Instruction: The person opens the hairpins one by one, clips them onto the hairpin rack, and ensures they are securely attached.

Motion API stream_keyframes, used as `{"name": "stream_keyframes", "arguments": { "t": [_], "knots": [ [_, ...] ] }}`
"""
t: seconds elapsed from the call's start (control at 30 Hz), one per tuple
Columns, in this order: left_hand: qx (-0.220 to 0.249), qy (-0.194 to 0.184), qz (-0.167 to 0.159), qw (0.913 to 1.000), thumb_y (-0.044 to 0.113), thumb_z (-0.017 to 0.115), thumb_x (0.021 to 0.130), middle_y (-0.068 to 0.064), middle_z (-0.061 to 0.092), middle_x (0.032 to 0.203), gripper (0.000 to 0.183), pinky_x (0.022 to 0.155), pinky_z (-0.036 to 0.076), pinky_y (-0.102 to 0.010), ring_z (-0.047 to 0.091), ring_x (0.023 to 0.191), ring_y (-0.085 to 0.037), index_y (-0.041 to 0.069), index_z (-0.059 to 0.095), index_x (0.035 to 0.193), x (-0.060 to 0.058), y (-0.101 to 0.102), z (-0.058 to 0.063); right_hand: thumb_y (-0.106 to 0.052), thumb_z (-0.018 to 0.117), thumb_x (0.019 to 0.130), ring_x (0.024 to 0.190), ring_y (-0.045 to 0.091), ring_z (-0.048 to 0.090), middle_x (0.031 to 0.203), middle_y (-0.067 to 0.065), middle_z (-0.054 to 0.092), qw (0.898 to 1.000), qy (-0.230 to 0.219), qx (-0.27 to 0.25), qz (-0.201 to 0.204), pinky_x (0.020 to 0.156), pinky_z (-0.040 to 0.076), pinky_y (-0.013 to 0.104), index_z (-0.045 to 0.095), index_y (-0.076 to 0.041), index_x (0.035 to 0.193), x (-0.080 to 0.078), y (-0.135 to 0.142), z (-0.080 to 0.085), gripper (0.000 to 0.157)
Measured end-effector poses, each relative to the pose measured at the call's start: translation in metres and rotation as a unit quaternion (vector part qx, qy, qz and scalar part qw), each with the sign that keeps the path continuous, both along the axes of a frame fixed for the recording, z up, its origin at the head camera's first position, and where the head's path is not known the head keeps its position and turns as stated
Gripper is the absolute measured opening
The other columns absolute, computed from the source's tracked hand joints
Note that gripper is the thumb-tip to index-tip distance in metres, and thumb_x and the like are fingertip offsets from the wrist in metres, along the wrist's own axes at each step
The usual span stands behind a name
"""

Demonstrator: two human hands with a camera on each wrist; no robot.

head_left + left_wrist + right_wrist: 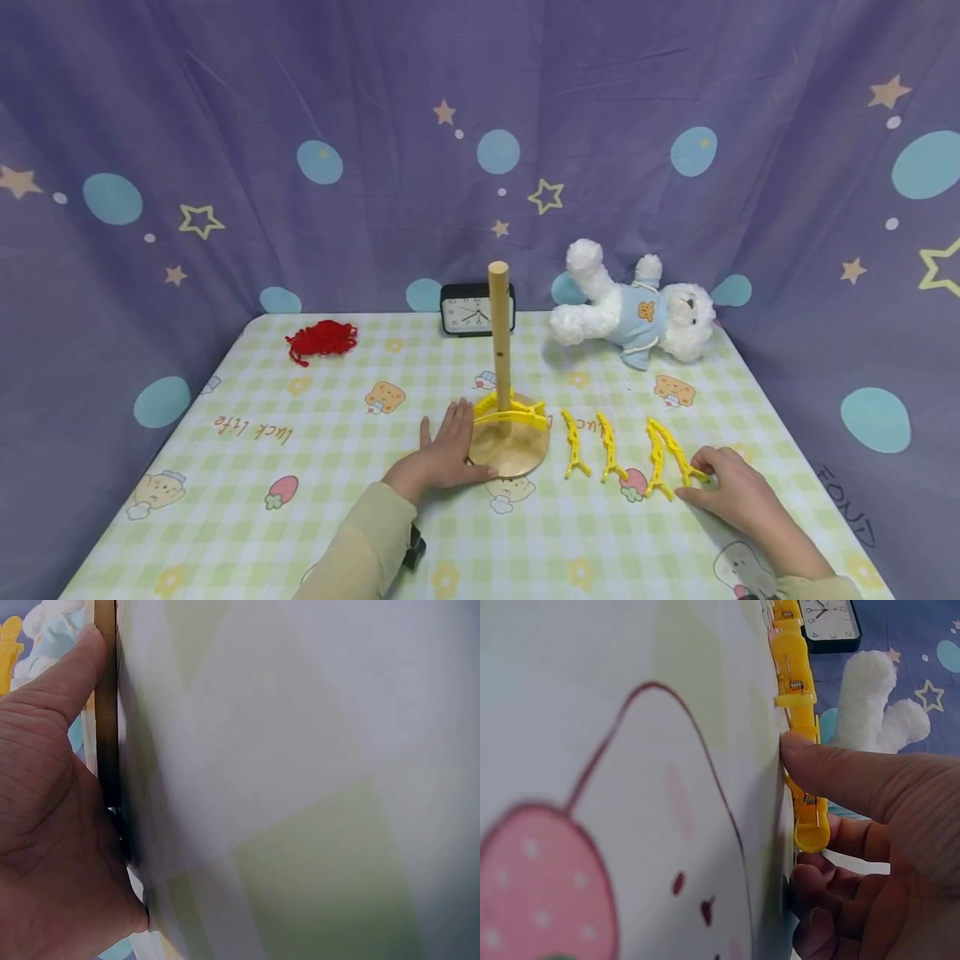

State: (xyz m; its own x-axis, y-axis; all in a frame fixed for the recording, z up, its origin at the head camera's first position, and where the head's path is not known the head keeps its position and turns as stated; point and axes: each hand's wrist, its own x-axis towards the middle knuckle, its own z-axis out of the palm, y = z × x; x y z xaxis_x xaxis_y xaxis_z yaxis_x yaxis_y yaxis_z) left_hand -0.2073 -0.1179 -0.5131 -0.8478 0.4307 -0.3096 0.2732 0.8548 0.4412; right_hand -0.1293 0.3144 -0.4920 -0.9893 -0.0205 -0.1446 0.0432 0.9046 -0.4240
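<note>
My left hand (444, 454) rests at the left side of a round wooden base (517, 462), fingers straight and thumb along its near edge. A wooden post (500, 342) rises upright from that base, with yellow hair clips (525, 419) around its foot. To the right, several more yellow hair clips (573, 442) lie spread on the tablecloth. My right hand (731, 487) pinches the rightmost hair clip (677, 446) at its near end, between thumb and fingers. The right wrist view shows small springs on the clips; the fingertips partly cover the pinched one.
Behind the post stands a black-framed clock (465, 312). A white plush bear (637, 312) in a blue shirt lies at the back right, and a bundle of red yarn (322, 339) at the back left. A patterned curtain (375, 225) hangs beyond the table.
</note>
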Motion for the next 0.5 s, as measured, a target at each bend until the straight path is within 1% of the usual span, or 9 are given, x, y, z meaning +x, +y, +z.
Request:
{"name": "stream_keyframes", "arguments": {
  "t": [0.23, 0.5],
  "knots": [
    [-0.006, -0.003, 0.001, 1.0000, 0.072, 0.057, 0.082, -0.008, -0.019, 0.159, 0.119, 0.108, -0.021, -0.058, -0.020, 0.146, -0.024, 0.007, -0.009, 0.155, -0.0018, 0.0000, -0.0024, -0.040, 0.083, 0.075, 0.086, 0.025, 0.055, 0.093, 0.007, 0.055, 1.000, -0.001, 0.004, 0.003, 0.075, 0.047, 0.048, 0.061, -0.005, 0.099, 0.0001, 0.0003, -0.0001, 0.047],
    [-0.009, -0.013, 0.004, 0.9999, 0.069, 0.059, 0.083, -0.008, -0.019, 0.160, 0.117, 0.109, -0.019, -0.058, -0.020, 0.146, -0.024, 0.007, -0.009, 0.155, 0.0011, 0.0023, 0.0071, -0.039, 0.082, 0.076, 0.091, 0.030, 0.058, 0.095, 0.009, 0.057, 1.000, 0.007, 0.004, 0.006, 0.077, 0.047, 0.050, 0.062, -0.005, 0.099, 0.0000, 0.0011, -0.0008, 0.046]
  ]
}}
